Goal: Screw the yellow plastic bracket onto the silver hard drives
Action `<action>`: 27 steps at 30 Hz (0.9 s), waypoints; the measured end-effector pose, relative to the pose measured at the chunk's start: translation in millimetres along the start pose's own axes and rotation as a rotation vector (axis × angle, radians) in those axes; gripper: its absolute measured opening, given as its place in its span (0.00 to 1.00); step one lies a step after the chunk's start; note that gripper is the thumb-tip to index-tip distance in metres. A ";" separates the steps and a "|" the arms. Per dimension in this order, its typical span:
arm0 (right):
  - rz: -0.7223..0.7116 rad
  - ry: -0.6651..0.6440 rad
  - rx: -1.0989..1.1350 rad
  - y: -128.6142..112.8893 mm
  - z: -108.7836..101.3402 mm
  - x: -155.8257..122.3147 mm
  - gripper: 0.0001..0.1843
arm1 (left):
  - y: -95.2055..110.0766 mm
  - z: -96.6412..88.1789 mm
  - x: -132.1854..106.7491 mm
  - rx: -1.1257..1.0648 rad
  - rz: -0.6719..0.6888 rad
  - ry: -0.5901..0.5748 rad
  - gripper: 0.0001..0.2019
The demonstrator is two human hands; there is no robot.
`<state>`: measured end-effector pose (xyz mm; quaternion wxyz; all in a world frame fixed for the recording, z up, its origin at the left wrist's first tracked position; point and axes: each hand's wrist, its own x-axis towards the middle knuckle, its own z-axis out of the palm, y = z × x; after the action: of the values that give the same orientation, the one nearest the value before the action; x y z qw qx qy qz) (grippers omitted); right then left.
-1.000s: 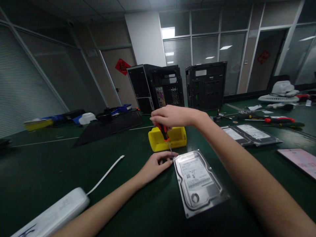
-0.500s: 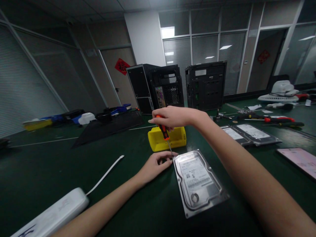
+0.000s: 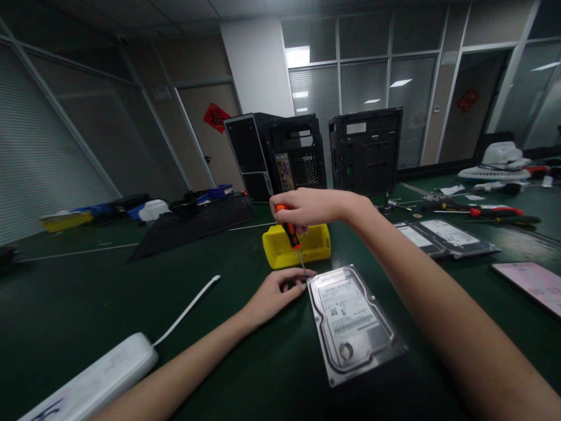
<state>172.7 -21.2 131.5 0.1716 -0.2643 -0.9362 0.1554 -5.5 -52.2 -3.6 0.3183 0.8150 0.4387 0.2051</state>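
A silver hard drive [image 3: 346,318] with a white label lies flat on the dark green table, slightly turned. My left hand [image 3: 277,292] rests beside its far left corner, with thumb and finger curled against that corner. From above, my right hand [image 3: 302,207] is closed round the orange and black handle of a screwdriver [image 3: 292,237]. The shaft points steeply down, and its tip meets the drive's far left corner close to my left fingertips. The exact contact at the tip is too small to make out. Just behind the screwdriver sits a yellow plastic bin [image 3: 313,242].
Two computer cases [image 3: 248,155] stand at the back. Two more hard drives [image 3: 451,237] lie to the right, near a pink-screened phone [image 3: 532,283] and several hand tools [image 3: 499,211]. A white power strip [image 3: 105,374] with a cable lies front left.
My right thumb, stretched out to the left before, is now tucked in against the screwdriver handle. The left hand and the hard drive have stayed in place.
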 end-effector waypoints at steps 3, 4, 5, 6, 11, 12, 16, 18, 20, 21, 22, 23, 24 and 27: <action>-0.014 -0.007 0.011 0.3 -0.2 0.3 0.07 | 3.6 -0.8 -0.4 -0.008 0.000 -0.007 0.17; -0.016 -0.011 0.016 0.4 -0.4 0.3 0.07 | 4.4 -1.0 -0.6 -0.007 -0.004 -0.008 0.17; -0.016 -0.016 0.022 0.5 -0.5 0.2 0.08 | 4.9 -1.3 -0.7 -0.004 -0.008 -0.008 0.17; -0.015 -0.019 0.028 0.6 -0.7 0.1 0.08 | 5.1 -1.4 -0.7 0.000 -0.012 -0.008 0.17; -0.004 -0.014 0.033 1.2 -2.2 -1.4 0.11 | 3.3 -1.2 -0.5 0.002 -0.004 -0.007 0.16; -0.004 -0.013 0.028 1.7 -2.6 -1.5 0.12 | 2.9 -1.0 -0.5 -0.001 0.000 -0.006 0.16; -0.031 0.028 -0.057 4.4 -3.1 0.5 0.16 | 3.2 -0.8 -0.6 -0.002 0.002 -0.001 0.16; -0.054 0.051 -0.100 5.4 -2.6 2.1 0.16 | 3.6 -1.0 -0.8 0.003 -0.007 -0.003 0.16; -0.074 0.055 -0.121 5.7 -1.9 3.3 0.16 | 3.4 -1.2 -0.9 0.008 -0.007 -0.004 0.16; -0.080 0.060 -0.138 5.7 -1.5 3.6 0.16 | 2.9 -1.2 -0.9 0.009 -0.003 -0.004 0.16; -0.081 0.070 -0.164 5.6 -1.1 3.7 0.16 | 2.2 -1.1 -0.9 0.008 0.003 -0.004 0.16; -0.075 0.084 -0.195 5.4 -0.8 3.6 0.15 | 1.3 -1.0 -0.8 0.006 0.009 -0.002 0.16; -0.064 0.100 -0.227 5.1 -0.7 3.2 0.16 | 0.4 -0.8 -0.7 0.003 0.014 -0.002 0.16; -0.018 0.127 -0.251 3.5 -1.1 0.8 0.21 | -2.2 -0.3 -0.6 -0.008 0.014 0.000 0.16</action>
<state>174.1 -17.8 131.4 0.1977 -0.2844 -0.9379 0.0186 -7.2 -51.8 -5.0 0.3201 0.8167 0.4321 0.2092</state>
